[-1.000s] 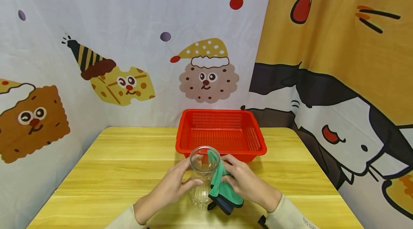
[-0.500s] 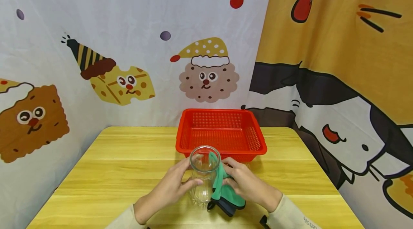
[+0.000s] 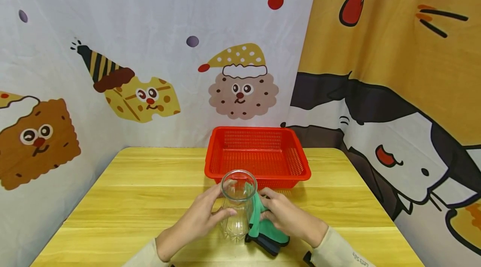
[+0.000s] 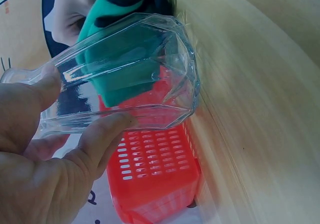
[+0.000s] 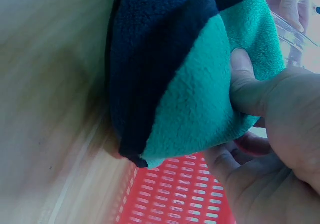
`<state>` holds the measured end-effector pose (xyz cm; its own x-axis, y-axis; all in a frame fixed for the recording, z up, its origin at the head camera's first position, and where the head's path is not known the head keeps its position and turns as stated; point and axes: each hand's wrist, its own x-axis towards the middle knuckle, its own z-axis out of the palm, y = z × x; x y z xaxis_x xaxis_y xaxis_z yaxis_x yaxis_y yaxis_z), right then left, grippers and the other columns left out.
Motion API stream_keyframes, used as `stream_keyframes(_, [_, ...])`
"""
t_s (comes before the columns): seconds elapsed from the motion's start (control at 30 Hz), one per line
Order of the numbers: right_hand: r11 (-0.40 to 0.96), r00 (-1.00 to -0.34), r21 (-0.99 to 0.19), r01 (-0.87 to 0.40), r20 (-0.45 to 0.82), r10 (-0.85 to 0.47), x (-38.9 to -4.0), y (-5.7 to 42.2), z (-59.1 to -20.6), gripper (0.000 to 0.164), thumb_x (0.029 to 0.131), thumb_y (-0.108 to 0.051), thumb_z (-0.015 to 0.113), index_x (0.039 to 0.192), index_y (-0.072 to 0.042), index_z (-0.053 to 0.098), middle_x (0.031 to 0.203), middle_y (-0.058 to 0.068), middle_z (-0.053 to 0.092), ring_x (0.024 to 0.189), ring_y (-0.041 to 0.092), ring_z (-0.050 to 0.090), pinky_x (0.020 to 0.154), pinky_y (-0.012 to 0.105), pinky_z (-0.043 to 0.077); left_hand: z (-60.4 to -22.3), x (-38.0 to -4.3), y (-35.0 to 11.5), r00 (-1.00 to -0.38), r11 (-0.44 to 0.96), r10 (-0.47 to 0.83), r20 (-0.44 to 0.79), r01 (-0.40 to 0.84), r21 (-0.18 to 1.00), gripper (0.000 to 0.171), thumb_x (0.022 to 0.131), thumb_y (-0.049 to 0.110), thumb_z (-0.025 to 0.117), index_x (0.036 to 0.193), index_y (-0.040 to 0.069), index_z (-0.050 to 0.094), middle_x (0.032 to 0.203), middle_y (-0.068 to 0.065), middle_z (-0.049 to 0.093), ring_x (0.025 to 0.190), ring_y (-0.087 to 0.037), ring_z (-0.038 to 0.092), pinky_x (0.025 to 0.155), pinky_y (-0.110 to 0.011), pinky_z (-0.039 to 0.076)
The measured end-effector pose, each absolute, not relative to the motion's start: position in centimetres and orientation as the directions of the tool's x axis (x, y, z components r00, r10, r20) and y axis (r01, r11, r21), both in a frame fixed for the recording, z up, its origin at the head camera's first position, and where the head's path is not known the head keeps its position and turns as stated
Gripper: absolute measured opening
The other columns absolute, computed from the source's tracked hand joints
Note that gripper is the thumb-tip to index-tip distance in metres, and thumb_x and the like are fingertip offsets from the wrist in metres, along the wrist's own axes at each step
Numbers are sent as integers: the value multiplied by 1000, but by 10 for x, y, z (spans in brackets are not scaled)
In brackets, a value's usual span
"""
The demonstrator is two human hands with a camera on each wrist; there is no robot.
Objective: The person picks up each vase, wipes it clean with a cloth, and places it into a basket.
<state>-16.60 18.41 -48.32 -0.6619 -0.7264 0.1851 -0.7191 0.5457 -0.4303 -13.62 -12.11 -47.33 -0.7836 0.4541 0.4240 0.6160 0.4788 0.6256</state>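
A clear glass jar [image 3: 236, 212] with a round open mouth and a faceted body stands upright near the front middle of the table. My left hand [image 3: 204, 212] grips it from the left, thumb in front and fingers behind; in the left wrist view the jar [image 4: 135, 73] shows its angular base end. On the other side, my right hand [image 3: 287, 212] pinches a folded green cloth [image 3: 268, 231] with dark edging and a dark blue underside. The cloth [image 5: 200, 93] bunches between thumb and fingers in the right wrist view. Its left edge lies right along the jar's wall.
Behind the jar, a red perforated plastic basket [image 3: 255, 162] sits toward the table's back edge. The wood-grain table [image 3: 150, 187] extends to both sides. A printed cartoon curtain [image 3: 169, 29] hangs behind and along the sides.
My right hand and the cloth have shifted slightly right and toward me along the jar's side. The left hand and the jar stay in place.
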Motion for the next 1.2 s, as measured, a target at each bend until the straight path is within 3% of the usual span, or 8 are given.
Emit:
stream_keyframes(0.2, [572, -655, -382, -726, 132, -744, -167, 185, -485, 34, 108, -14, 81, 141, -7, 79, 141, 12, 72, 121, 21, 80, 95, 21, 70, -474, -136, -121, -781, 474, 454, 429, 620, 626, 70, 106, 26, 87, 168, 16, 57, 150, -4, 79, 130, -28, 82, 114, -61, 67])
stream_keyframes(0.4, [607, -654, -304, -735, 79, -752, -164, 184, -484, 41, 106, -10, 84, 146, -8, 76, 131, 9, 71, 110, 14, 77, 84, 15, 67, -473, -135, -120, -787, 475, 454, 418, 611, 634, 69, 106, 22, 87, 167, 16, 57, 150, -4, 79, 131, -29, 82, 114, -60, 67])
stream_keyframes(0.6, [627, -658, -247, -739, 64, -751, -163, 181, -486, 38, 103, -13, 88, 140, -12, 80, 122, 7, 72, 109, 17, 76, 84, 18, 67, -472, -134, -121, -789, 476, 451, 418, 608, 635, 70, 105, 22, 87, 168, 17, 57, 150, -4, 78, 131, -29, 81, 114, -60, 67])
stream_keyframes(0.87, [626, -673, -318, -712, 58, -737, -164, 180, -487, 33, 101, -12, 90, 133, -17, 85, 129, 9, 78, 118, 24, 79, 96, 33, 72, -471, -133, -122, -786, 479, 453, 420, 612, 629, 68, 106, 28, 86, 167, 14, 58, 148, -7, 79, 129, -30, 82, 112, -61, 68])
stream_keyframes(1.2, [576, -681, -473, -667, 72, -729, -172, 182, -488, 19, 104, -9, 87, 120, -19, 86, 113, -8, 80, 111, 6, 72, 87, 19, 65, -469, -131, -120, -809, 493, 442, 388, 580, 648, 69, 108, 34, 83, 169, 16, 56, 151, -4, 78, 131, -28, 82, 114, -60, 68])
